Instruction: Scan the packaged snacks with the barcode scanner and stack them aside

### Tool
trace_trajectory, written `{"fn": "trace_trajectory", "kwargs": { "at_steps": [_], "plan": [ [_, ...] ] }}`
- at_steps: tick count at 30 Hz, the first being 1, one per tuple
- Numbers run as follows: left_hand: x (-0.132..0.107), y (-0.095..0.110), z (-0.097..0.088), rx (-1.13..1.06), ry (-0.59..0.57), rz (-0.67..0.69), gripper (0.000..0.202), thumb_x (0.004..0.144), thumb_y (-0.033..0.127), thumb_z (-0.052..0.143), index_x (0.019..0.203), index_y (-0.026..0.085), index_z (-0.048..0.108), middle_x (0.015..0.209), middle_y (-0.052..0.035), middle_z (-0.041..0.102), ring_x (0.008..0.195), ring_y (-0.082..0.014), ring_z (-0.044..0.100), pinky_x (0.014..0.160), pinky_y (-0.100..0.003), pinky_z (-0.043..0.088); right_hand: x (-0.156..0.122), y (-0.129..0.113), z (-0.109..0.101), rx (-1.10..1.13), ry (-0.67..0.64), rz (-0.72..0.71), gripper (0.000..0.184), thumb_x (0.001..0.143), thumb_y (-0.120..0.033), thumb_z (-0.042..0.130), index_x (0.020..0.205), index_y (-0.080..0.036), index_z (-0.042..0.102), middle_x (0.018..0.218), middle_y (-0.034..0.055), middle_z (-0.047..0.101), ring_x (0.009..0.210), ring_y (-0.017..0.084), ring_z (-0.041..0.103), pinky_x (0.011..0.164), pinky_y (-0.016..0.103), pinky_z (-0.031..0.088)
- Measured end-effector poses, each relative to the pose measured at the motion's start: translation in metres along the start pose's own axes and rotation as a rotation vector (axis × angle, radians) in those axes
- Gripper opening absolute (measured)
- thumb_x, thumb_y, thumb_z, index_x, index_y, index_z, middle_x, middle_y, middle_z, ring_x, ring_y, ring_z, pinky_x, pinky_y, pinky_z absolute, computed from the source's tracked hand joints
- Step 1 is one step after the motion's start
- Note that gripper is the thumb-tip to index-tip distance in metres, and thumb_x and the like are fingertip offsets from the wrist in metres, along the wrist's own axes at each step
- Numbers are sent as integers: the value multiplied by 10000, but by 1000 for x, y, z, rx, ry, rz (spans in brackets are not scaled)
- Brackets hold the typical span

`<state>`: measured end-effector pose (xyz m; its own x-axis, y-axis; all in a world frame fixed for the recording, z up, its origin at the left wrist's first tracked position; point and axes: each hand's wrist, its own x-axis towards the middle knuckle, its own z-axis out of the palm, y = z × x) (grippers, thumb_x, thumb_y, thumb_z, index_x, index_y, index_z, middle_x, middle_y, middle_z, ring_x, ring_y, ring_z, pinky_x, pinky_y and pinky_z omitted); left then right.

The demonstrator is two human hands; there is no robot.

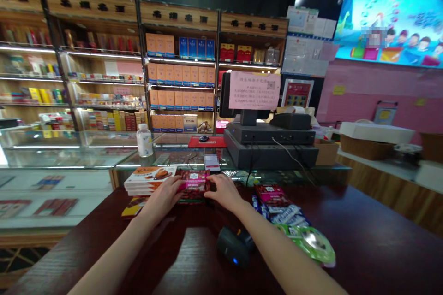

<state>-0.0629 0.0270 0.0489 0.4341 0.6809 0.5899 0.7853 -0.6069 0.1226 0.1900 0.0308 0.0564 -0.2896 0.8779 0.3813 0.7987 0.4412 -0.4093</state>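
Pack (194, 183) (flat) held crosswise between left hand (165, 197) and right hand (224, 191).

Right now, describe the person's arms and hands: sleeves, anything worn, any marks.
The left forearm and right forearm are bare to the picture's lower edge; no sleeves show. The left hand and right hand wear no gloves. No watch, bracelet or ring is visible, and no marks stand out.
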Motion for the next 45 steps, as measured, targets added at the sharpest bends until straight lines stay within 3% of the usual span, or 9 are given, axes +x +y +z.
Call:
{"fn": "trace_trajectory", "kwargs": {
  "at_steps": [4, 11, 16, 22, 35, 45],
  "plan": [
    [-2, 4, 5, 111, -23, -5, 272, 851, 145, 555, 1089, 209, 672, 1171, -108, 693, 1066, -247, 659, 965, -404, 509, 2, -2, -1, -72, 10, -14, 477, 758, -437, 790, 1180, -238, 686, 1162, 100, 677, 1141, 257, 577, 993, 398, 381],
    [-2, 19, -1, 300, 89, 8, 219, 865, 163, 531, 1005, 242, 681, 1021, -89, 734, 1049, -296, 605, 923, -458, 417, 6, -9, -4, -171, 24, -92, 463, 759, -475, 786, 1151, -242, 702, 1149, 84, 684, 1120, 293, 538, 946, 430, 398],
    [-1, 25, -7, 420, 47, 5, 206, 867, 168, 516, 970, 240, 679, 947, -81, 736, 1001, -299, 595, 902, -461, 396, 6, -11, 1, -171, 14, -128, 422, 784, -444, 772, 1148, -244, 698, 1173, 75, 697, 1137, 281, 531, 958, 426, 395],
    [-1, 24, -4, 430, 66, -15, 210, 869, 164, 502, 950, 217, 688, 945, -110, 731, 1008, -322, 593, 897, -484, 401, 9, -11, 3, -151, 40, -130, 369, 806, -390, 756, 1141, -247, 700, 1162, 63, 714, 1123, 270, 543, 954, 416, 400],
    [10, 22, -2, 399, 68, -71, 247, 884, 150, 483, 973, 218, 703, 975, -119, 729, 989, -329, 578, 864, -481, 389, 21, -7, 9, -193, 107, -90, 368, 788, -441, 762, 1114, -275, 725, 1183, 78, 644, 1130, 291, 503, 924, 424, 426],
    [10, 18, -2, 386, 48, -81, 224, 885, 181, 515, 987, 238, 706, 983, -92, 737, 986, -310, 561, 871, -464, 372, 24, -3, 15, -172, 103, -59, 395, 774, -435, 773, 1128, -270, 714, 1186, 71, 636, 1142, 284, 489, 943, 417, 414]
  ]
}}
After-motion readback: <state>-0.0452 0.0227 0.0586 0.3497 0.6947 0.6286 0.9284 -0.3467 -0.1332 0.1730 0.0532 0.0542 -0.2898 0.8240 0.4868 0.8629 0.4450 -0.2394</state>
